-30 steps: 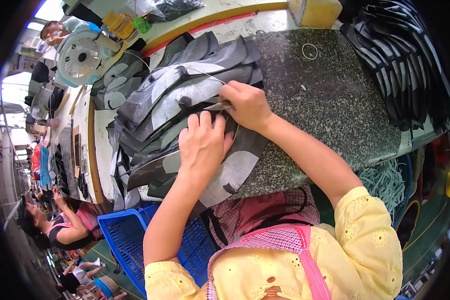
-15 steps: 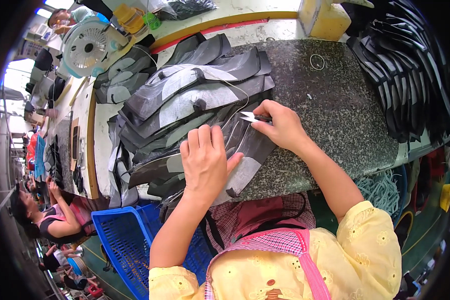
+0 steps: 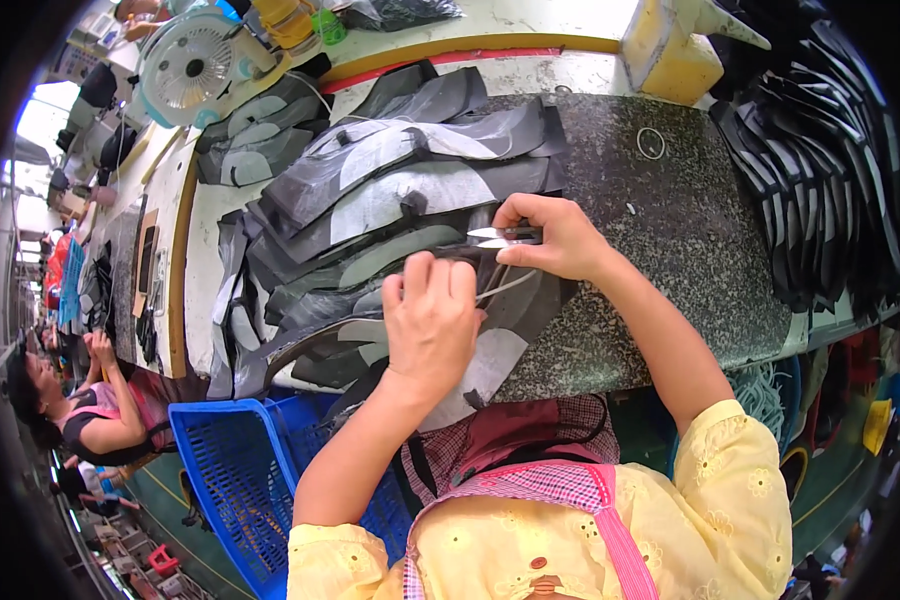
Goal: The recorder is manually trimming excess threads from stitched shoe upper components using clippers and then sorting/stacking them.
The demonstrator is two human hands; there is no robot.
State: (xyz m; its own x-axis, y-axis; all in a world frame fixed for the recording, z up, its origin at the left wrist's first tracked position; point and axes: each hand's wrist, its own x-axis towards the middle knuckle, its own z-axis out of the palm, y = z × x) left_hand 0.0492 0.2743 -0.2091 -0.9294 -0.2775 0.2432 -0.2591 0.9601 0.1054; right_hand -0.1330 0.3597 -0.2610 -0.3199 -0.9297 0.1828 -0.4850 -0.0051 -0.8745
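Note:
My right hand point(image 3: 555, 238) is closed around a pair of thread snips point(image 3: 495, 237), whose two pale blades point left, slightly apart. My left hand point(image 3: 432, 325) is curled and pinches the upper edge of a curved dark grey panel point(image 3: 500, 350) with a light grey patch. Between the hands, a pale narrow edge or strip point(image 3: 505, 288) runs out from the left fingertips; which it is I cannot tell. The blades hover just above that edge, beside a heap of similar overlapping panels point(image 3: 400, 200). My left fingers hide the spot they grip.
A speckled dark board point(image 3: 670, 240) covers the right tabletop, with a loose thread ring point(image 3: 651, 143) on it. More panels point(image 3: 800, 190) stack at far right, near a yellow block-like stand point(image 3: 670, 60). A blue basket point(image 3: 230, 480) stands below left; a fan point(image 3: 192, 68) and a co-worker point(image 3: 90, 400) are farther left.
My left hand has gone from lying spread on the panel to pinching its edge, lifting it a little. The snips have shifted slightly left, and the whole view has moved a little.

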